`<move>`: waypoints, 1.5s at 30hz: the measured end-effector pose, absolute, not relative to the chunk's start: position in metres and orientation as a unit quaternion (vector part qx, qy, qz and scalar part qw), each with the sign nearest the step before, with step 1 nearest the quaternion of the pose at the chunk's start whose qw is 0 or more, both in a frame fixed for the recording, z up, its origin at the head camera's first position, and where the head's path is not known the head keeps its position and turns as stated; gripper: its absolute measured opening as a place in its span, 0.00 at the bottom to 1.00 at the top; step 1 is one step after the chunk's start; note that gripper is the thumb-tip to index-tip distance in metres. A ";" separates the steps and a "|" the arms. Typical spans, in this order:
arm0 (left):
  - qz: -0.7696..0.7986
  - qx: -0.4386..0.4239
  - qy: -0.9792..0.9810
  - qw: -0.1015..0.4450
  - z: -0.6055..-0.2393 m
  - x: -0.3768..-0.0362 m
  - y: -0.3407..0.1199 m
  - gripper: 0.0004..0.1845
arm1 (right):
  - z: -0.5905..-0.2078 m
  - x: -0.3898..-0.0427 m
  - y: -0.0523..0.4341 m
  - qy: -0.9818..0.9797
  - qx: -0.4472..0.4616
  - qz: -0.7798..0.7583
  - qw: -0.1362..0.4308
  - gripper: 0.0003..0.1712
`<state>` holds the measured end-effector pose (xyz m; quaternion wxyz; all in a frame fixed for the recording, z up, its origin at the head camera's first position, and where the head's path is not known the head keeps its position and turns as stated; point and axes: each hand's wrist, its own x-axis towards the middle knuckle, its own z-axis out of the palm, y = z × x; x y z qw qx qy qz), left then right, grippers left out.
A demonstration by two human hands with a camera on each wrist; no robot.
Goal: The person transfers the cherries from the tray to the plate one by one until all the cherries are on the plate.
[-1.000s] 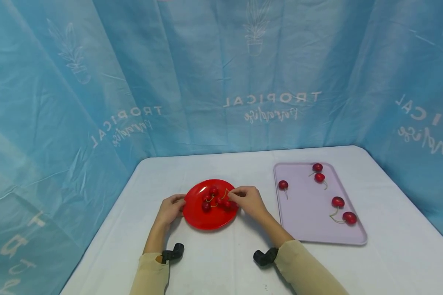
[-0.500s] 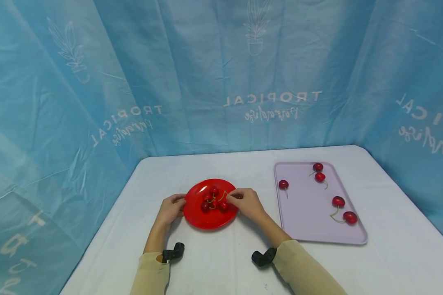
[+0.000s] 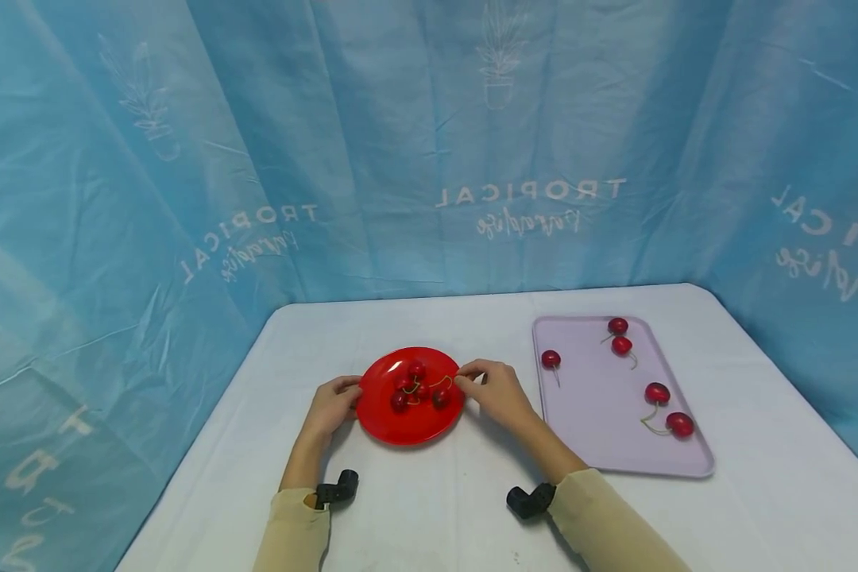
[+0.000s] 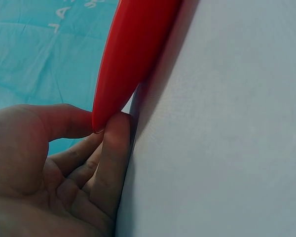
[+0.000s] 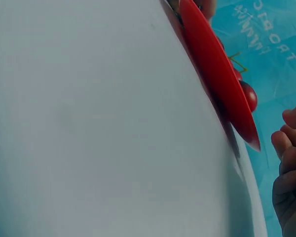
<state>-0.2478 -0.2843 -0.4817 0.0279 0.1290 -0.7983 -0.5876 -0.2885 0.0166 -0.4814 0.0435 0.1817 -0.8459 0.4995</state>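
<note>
Head view: red plate near the tabletop's front-middle, cherries clustered on it. Left hand pinching the plate's left rim. Right hand at the right rim, fingers loosely curled, nothing held. Lilac tray toward the right edge, five cherries on it.

Left wrist view: thumb and fingers clamped on plate rim.

Right wrist view: fingers just beside plate edge, apart from it.
</note>
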 end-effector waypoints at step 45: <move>-0.578 0.123 -0.806 0.033 -0.485 -0.246 -0.284 0.17 | -0.471 -0.289 0.114 -0.864 0.144 0.476 0.076 0.08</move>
